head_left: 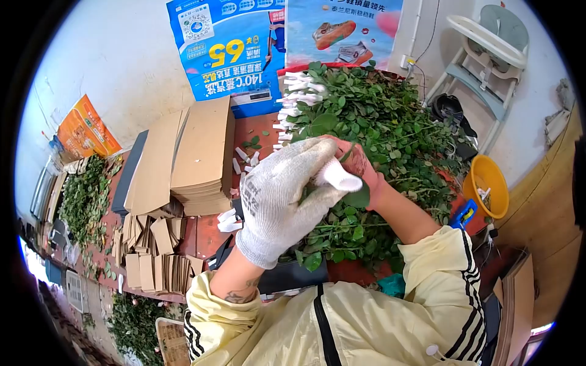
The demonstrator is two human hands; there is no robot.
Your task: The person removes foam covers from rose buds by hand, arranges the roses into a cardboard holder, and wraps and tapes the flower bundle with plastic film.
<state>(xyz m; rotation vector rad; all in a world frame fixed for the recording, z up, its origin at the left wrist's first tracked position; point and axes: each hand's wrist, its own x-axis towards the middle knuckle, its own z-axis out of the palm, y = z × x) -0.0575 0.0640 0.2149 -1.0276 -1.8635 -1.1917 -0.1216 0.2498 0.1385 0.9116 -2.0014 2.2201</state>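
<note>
My left hand [281, 189], in a white knit glove with dark print, is closed around a white foam sleeve [342, 177], its round end facing right. Just behind it my right hand [359, 161], in a pinkish glove, is closed at a leafy stem [345, 154]; its fingertips are partly hidden by the left hand. Green leaves show above and below the hands. Beneath and beyond lies a big heap of leafy stems [390, 116], with several white sleeves [299, 97] lined up along its left side.
Flat cardboard sheets [201, 158] are stacked left on the red table, with small cardboard pieces [155, 268] in front. Loose white sleeves [229, 221] lie near my left wrist. At right are a yellow basin [488, 183], a blue-handled tool [464, 213] and a high chair [488, 61].
</note>
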